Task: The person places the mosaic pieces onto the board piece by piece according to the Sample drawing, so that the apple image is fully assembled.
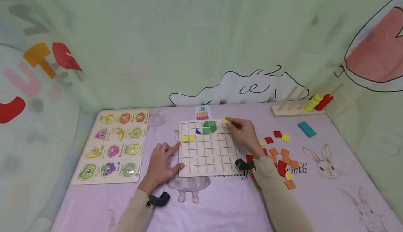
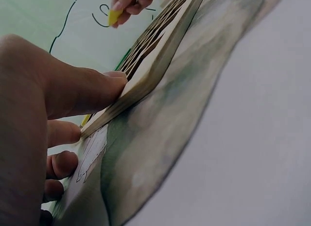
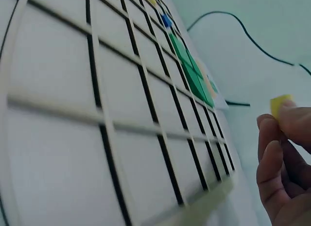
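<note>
My right grip [image 1: 244, 133] pinched a little yellow piece [image 3: 276, 106], with the board [image 1: 204, 160] low and to its left. My left grip [image 1: 162, 162] was wide, touching the board's edge on its right.

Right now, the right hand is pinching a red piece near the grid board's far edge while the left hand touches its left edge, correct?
Not quite: the right hand pinches a yellow piece, as the right wrist view shows. The left hand does touch the grid board at its left edge.
</note>
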Available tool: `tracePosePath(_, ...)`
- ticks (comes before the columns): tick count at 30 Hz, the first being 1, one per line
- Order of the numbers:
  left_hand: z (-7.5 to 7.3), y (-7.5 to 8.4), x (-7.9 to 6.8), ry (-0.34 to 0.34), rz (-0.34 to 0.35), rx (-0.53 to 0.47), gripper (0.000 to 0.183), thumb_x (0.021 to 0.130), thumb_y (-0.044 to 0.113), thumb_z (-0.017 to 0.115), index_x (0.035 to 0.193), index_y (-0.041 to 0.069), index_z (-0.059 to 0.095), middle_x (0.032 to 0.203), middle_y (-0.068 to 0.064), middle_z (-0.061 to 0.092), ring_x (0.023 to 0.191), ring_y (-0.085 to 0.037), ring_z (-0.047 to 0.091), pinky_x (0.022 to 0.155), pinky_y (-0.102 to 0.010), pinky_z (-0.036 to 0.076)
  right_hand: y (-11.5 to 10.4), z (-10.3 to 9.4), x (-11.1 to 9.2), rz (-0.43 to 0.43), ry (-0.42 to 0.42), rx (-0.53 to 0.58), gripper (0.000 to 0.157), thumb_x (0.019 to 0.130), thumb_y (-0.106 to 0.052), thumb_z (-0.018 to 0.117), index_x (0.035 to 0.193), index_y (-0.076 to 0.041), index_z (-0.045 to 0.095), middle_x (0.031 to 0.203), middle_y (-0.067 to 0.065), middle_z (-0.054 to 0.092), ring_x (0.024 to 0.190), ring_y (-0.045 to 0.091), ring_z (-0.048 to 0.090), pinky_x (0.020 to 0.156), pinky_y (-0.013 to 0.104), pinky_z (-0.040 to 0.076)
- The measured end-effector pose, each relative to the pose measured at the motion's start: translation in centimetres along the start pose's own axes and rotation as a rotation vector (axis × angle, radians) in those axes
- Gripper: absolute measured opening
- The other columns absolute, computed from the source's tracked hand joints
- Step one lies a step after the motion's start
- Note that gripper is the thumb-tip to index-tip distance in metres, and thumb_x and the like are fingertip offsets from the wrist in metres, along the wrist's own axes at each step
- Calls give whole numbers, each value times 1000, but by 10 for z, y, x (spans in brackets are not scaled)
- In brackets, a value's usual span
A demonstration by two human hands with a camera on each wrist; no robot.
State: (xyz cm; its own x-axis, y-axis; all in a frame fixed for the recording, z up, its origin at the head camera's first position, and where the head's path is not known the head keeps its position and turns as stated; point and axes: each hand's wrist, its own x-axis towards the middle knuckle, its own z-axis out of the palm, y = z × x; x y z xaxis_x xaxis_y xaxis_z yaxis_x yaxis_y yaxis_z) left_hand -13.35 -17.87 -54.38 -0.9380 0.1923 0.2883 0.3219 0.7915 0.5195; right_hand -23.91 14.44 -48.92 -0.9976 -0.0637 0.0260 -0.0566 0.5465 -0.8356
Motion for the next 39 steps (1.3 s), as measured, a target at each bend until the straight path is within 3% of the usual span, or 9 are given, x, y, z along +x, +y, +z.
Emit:
tracePosePath(3,0,0,0,0,1,3,76,80,43,82,148,13,64,92,-3,53,86,-17,37,81,-38,32,-8,13,-3,-48,-40,-24,31,102,-15,70,131,-5,75,119,16,75,97,27,64,83,32,50)
tracePosePath(8,-1,1,0,1,2,1,76,80,43,82,148,13,64,92,-3,52,86,-17,37,80,-37,32,-21,35,-6,-151,-95,-58,26,95,-14,78,119,-3,80,102,14,78,86,23,70,75,30,54)
tracePosePath(11,-1,1,0,-3,3,1,76,81,44,81,148,13,64,92,-3,52,86,-18,37,80,-37,32,-27,46,-7,-168,-138,-73,24,92,-13,82,114,-3,81,97,11,78,82,20,70,74,31,55)
tracePosePath(16,0,1,0,-16,-5,11,76,82,44,81,149,15,63,93,-2,52,87,-16,36,81,-36,31,-33,59,-10,-128,-184,-136,22,90,-16,83,109,-6,82,92,6,74,77,16,60,70,29,48)
tracePosePath(22,0,-1,0,-18,-9,2,76,83,45,81,150,15,62,94,-2,52,87,-16,35,81,-37,31,-36,67,-11,-90,-162,-216,22,86,-20,88,103,-8,81,90,4,74,78,17,60,71,30,46)
tracePosePath(34,1,-2,1,0,10,14,76,82,45,81,149,14,63,93,-3,52,86,-17,36,80,-36,31,-45,77,-11,-34,-115,-249,21,85,-24,90,95,-7,82,84,2,76,76,14,67,72,31,53)
tracePosePath(39,0,-1,0,-2,14,8,76,82,46,81,149,14,63,93,-3,52,86,-17,36,80,-36,31,-46,72,-14,-32,-121,-211,21,85,-22,90,95,-7,81,84,3,75,76,15,67,72,31,53)
